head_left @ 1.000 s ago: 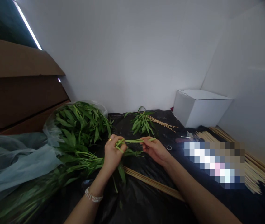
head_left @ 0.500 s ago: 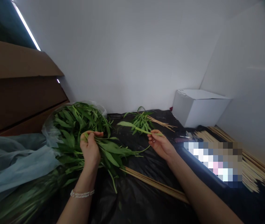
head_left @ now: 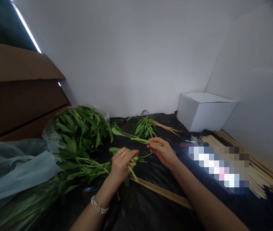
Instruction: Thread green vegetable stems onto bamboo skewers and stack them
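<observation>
Over a black plastic sheet [head_left: 136, 215], near its middle, a person's two hands work side by side, each grasping greenery. The left hand [head_left: 123, 162], back upward, is curled around a cluster of green stems [head_left: 132, 163], their pale ends poking out past the fingers and one hanging downward. Two gold-coloured rings [head_left: 121, 153] show on it, and a pale beaded bracelet [head_left: 99, 205] circles the wrist. The right hand [head_left: 162, 152], a little higher and farther right, pinches a leafy stem [head_left: 141, 140] between thumb and fingers; it points leftward and ends in a broad leaf above the left hand. The two hands are near each other but apart.

Below them, a row of thin brown sticks [head_left: 160, 189] slants across the sheet toward the right forearm. Just left of the left hand lie loose stalks [head_left: 88, 162], and beyond these a heap of leafy greens [head_left: 81, 125] fills a clear plastic bag [head_left: 48, 136]. Past the hands rests a small leafy bunch [head_left: 146, 126] with slim sticks [head_left: 166, 125] beside it. More sticks [head_left: 259, 186] are spread at far right, by a pixelated patch. Farther back, a white box [head_left: 206, 112] stands against the wall [head_left: 126, 57]; brown cardboard [head_left: 18, 102] occupies the left side.
</observation>
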Demonstrator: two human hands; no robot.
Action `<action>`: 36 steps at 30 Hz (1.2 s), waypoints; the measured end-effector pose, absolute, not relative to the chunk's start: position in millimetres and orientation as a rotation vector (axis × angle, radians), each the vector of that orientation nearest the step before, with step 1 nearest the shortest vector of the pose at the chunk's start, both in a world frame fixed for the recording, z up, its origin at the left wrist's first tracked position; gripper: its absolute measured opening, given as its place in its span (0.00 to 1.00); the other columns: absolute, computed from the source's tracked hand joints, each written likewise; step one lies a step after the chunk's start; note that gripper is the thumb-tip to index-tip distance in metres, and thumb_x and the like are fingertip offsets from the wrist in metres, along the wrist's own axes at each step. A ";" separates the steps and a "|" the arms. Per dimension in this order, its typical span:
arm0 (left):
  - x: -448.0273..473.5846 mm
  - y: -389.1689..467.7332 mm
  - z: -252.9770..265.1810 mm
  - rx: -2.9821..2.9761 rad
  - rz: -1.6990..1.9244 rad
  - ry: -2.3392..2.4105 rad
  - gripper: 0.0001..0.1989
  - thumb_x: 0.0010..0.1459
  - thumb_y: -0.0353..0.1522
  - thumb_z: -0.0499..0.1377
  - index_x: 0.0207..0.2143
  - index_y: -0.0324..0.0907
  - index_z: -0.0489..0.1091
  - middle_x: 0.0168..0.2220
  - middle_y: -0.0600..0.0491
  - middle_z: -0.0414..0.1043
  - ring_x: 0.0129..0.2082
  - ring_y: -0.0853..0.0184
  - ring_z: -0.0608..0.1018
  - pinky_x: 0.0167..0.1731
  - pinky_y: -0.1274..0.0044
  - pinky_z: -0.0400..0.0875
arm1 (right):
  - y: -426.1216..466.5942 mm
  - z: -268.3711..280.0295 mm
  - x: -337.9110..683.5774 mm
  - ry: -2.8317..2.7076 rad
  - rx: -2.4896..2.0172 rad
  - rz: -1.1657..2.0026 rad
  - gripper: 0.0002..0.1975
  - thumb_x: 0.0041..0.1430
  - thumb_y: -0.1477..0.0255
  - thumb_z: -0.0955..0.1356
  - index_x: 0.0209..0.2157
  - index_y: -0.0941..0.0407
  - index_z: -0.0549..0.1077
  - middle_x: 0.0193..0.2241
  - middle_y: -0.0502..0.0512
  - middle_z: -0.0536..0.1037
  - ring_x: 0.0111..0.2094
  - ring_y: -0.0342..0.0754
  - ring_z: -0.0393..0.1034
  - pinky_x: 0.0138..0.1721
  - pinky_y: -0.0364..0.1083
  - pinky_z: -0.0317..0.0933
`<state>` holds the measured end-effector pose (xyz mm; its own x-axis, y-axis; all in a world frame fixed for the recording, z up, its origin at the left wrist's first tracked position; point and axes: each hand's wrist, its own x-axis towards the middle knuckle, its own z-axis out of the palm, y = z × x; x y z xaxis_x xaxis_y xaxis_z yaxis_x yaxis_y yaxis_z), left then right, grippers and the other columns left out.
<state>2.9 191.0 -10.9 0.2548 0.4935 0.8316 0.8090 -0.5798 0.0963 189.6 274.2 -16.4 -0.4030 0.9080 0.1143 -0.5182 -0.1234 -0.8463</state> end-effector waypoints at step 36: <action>8.9 197.7 -10.2 -2.230 -0.709 -1.453 0.07 0.55 0.27 0.60 0.37 0.41 0.73 0.34 0.49 0.76 0.34 0.60 0.73 0.35 0.70 0.69 | 245.0 -17.9 178.8 -2.349 -0.721 -0.181 0.09 0.63 0.76 0.62 0.31 0.56 0.73 0.27 0.52 0.74 0.37 0.48 0.64 0.52 0.53 0.48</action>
<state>8.9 197.7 -10.2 0.3362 0.7256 0.6005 0.9199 -0.3896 -0.0443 178.8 245.0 -17.9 -0.6268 0.4504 0.6358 0.5426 0.8379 -0.0587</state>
